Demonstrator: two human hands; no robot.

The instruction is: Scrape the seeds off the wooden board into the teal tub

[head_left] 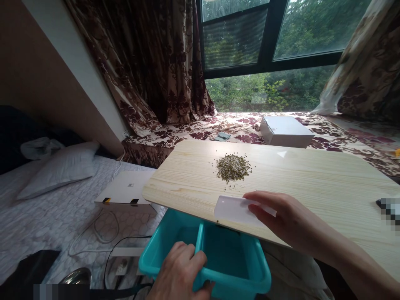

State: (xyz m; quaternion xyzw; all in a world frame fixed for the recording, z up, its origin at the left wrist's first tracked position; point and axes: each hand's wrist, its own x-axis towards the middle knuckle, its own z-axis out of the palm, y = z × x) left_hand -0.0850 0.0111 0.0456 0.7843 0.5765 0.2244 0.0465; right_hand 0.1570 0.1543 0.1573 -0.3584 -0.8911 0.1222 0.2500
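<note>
My right hand [275, 210] grips a white plastic scraper [233, 209] between thumb and fingers, flat near the front edge of a light wooden tabletop [312, 183]. Beyond it lies a loose pile of small green beans [233, 166] mixed with white grains, some scattered around it. One bean sits by the scraper's front edge. Below the table edge is a teal two-compartment bin [264, 277]. My left hand [183, 268] is closed on the bin's near side by the central divider; its fingertips are partly hidden.
A white box [287, 131] stands on the floral-covered window ledge behind the table, near a folded cloth [222, 136]. To the left, another white box [128, 187] rests on the bed [65, 212], with cables in front of it. A dark object [389, 208] lies at the table's right.
</note>
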